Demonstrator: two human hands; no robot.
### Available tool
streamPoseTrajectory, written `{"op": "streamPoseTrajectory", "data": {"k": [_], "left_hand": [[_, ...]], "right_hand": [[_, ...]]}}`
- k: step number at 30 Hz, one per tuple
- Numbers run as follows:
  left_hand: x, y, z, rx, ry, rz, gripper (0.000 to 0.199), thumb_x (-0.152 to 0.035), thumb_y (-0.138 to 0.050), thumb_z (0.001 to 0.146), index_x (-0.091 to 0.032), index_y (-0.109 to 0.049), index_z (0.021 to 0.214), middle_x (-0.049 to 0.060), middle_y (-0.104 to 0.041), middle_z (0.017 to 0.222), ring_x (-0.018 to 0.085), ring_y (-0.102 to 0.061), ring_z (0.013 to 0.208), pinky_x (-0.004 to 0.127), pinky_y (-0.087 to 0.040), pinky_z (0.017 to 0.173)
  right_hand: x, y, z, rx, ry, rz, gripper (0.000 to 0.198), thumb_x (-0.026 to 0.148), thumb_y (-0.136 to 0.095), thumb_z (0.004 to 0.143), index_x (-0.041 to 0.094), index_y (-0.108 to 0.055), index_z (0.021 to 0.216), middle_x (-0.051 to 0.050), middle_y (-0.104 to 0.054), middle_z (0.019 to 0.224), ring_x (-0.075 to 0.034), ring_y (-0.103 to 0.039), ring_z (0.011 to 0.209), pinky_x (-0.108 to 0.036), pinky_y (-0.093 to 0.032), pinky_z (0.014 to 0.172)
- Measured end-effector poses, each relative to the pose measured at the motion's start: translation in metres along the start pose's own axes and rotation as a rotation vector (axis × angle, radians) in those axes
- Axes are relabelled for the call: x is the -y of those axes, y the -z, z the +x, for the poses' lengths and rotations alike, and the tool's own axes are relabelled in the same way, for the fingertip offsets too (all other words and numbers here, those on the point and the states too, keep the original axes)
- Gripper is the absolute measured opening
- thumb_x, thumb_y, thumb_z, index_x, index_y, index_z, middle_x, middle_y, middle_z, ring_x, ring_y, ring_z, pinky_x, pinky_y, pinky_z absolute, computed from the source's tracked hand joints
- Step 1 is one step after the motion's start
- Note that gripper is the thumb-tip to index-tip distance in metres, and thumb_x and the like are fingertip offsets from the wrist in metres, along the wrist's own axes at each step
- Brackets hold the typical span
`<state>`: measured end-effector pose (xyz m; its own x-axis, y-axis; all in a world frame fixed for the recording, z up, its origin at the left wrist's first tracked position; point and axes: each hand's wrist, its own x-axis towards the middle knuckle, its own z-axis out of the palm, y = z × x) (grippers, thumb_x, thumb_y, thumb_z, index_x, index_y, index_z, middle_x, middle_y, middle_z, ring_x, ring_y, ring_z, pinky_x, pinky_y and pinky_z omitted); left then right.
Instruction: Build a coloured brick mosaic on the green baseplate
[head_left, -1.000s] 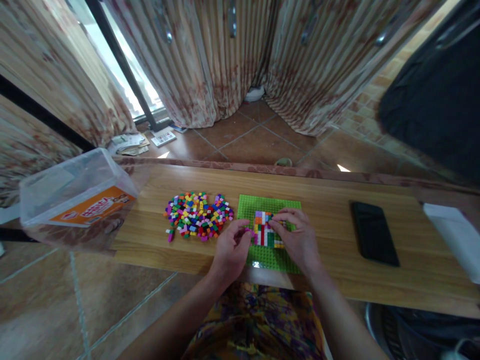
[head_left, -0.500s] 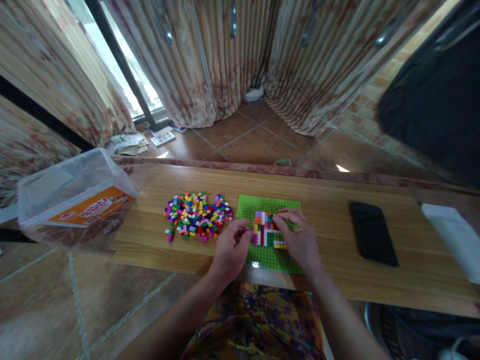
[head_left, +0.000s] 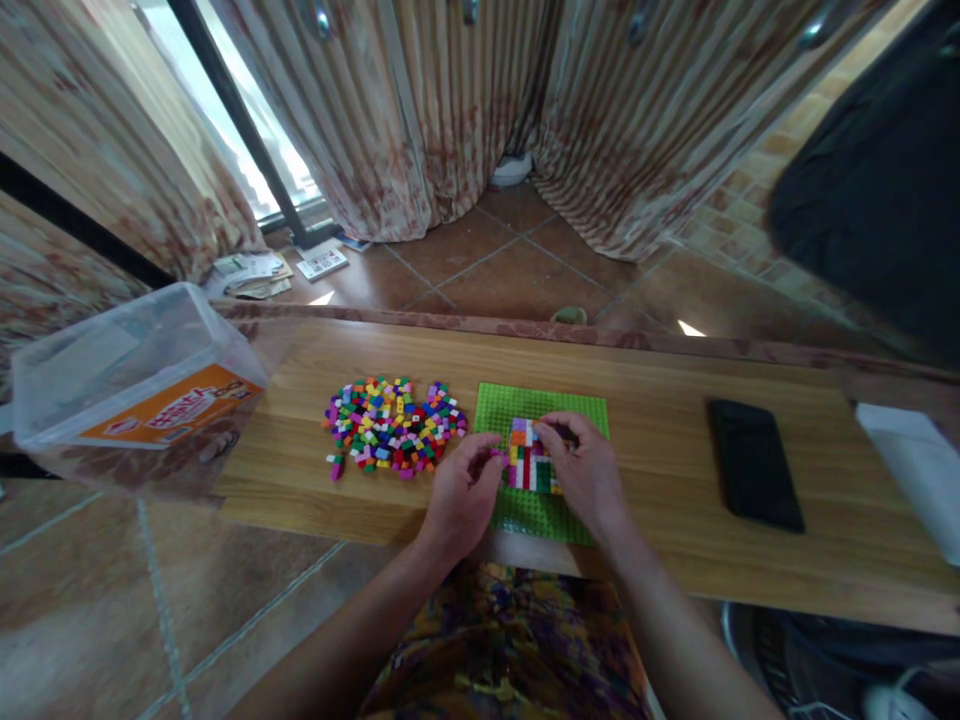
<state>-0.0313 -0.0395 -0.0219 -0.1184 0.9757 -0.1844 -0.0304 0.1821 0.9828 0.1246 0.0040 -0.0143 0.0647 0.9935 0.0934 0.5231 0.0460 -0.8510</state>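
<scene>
- Head view: the right hand [head_left: 589, 470] has slid slightly leftward over the green baseplate [head_left: 540, 398], covering more of the brick patchwork [head_left: 529, 467]; work seems centred on the patchwork's right side.
- The left hand [head_left: 461, 495] stays by the baseplate's left part, fingers apparently pinched on a magenta brick [head_left: 498, 454]. Whether the right fingers grip anything cannot be told.
- The patchwork, mid-baseplate, looks tightly packed: lilac, orange, white, red, green, yellow.

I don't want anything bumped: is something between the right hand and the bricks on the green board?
Nothing visible is: the right hand covers part of the bricks on the green board.
</scene>
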Motion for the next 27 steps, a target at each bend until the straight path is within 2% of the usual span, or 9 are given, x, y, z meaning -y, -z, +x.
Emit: {"op": "streamPoseTrajectory", "data": {"k": [7, 12, 16, 20, 24, 27], "left_hand": [[-0.011, -0.004, 0.003, -0.018, 0.010, -0.067, 0.017, -0.026, -0.064, 0.080, -0.017, -0.064, 0.094, 0.001, -0.065, 0.080, 0.012, -0.061, 0.069, 0.022, -0.051, 0.062], [-0.017, 0.001, -0.004, -0.005, -0.020, -0.085, 0.019, -0.028, -0.063, 0.081, -0.016, -0.063, 0.096, 0.004, -0.068, 0.088, 0.014, -0.065, 0.077, 0.023, -0.054, 0.064], [-0.024, 0.003, -0.011, 0.020, -0.026, -0.105, 0.021, -0.032, -0.063, 0.082, -0.017, -0.063, 0.097, 0.005, -0.069, 0.090, 0.016, -0.067, 0.079, 0.025, -0.057, 0.065], [-0.035, -0.003, -0.017, 0.114, -0.076, -0.129, 0.019, -0.032, -0.061, 0.086, -0.017, -0.062, 0.098, 0.007, -0.070, 0.094, 0.016, -0.068, 0.082, 0.027, -0.058, 0.072], [-0.038, -0.009, -0.024, 0.225, -0.146, -0.059, 0.016, -0.029, -0.055, 0.091, -0.018, -0.062, 0.101, 0.008, -0.069, 0.100, 0.018, -0.068, 0.089, 0.029, -0.057, 0.079], [-0.033, -0.008, -0.023, 0.205, -0.167, -0.004, 0.016, -0.028, -0.054, 0.092, -0.019, -0.060, 0.104, 0.008, -0.069, 0.100, 0.018, -0.068, 0.087, 0.029, -0.056, 0.079]], "right_hand": [[0.004, -0.001, 0.002, -0.002, 0.059, -0.046, 0.028, 0.045, -0.056, 0.087, 0.020, -0.067, 0.085, -0.006, -0.069, 0.086, -0.022, -0.059, 0.085, -0.038, -0.045, 0.080], [0.000, 0.003, 0.000, -0.038, 0.043, 0.027, 0.029, 0.045, -0.058, 0.087, 0.019, -0.070, 0.093, -0.008, -0.069, 0.093, -0.022, -0.062, 0.089, -0.039, -0.047, 0.083], [0.015, 0.012, -0.019, -0.142, 0.211, -0.034, 0.027, 0.037, -0.049, 0.094, 0.022, -0.070, 0.101, -0.008, -0.068, 0.102, -0.022, -0.060, 0.099, -0.042, -0.046, 0.092], [0.035, 0.014, -0.044, -0.079, 0.347, -0.133, 0.022, 0.033, -0.054, 0.092, 0.027, -0.071, 0.106, -0.007, -0.068, 0.110, -0.024, -0.058, 0.106, -0.044, -0.046, 0.093], [0.037, 0.014, -0.055, -0.089, 0.342, -0.135, 0.019, 0.031, -0.056, 0.092, 0.026, -0.072, 0.101, -0.006, -0.070, 0.103, -0.022, -0.060, 0.099, -0.041, -0.048, 0.088], [0.027, 0.020, -0.053, -0.124, 0.290, -0.112, 0.017, 0.033, -0.058, 0.091, 0.025, -0.073, 0.095, -0.005, -0.070, 0.099, -0.021, -0.060, 0.096, -0.038, -0.049, 0.084]]}}
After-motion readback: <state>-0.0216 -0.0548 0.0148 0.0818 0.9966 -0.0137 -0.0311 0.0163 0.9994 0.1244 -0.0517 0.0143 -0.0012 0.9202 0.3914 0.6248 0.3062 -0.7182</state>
